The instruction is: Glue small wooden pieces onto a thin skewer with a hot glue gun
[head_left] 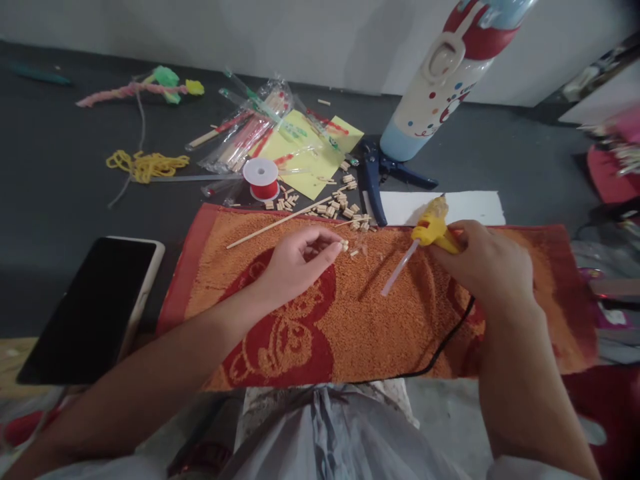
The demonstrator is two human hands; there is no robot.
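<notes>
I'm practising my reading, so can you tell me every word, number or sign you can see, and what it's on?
No word or number reads clearly here.
Bottle: dark and red lettering among coloured dots, too blurred and slanted to read.
Plastic wrappers: red and green marks, too blurred to tell if they are letters.
Phone: dark screen, no text showing.
Glue gun: no readable label.

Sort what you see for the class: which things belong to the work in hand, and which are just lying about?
Belonging, it seems:
- yellow glue gun, held in the right hand
- small pale pieces, pinched by the left hand
- loose wooden bits, probably
- orange towel, under the hands

Apparently lying about:
- drinks bottle
- black-screened device
- yellow cord bundle
</notes>
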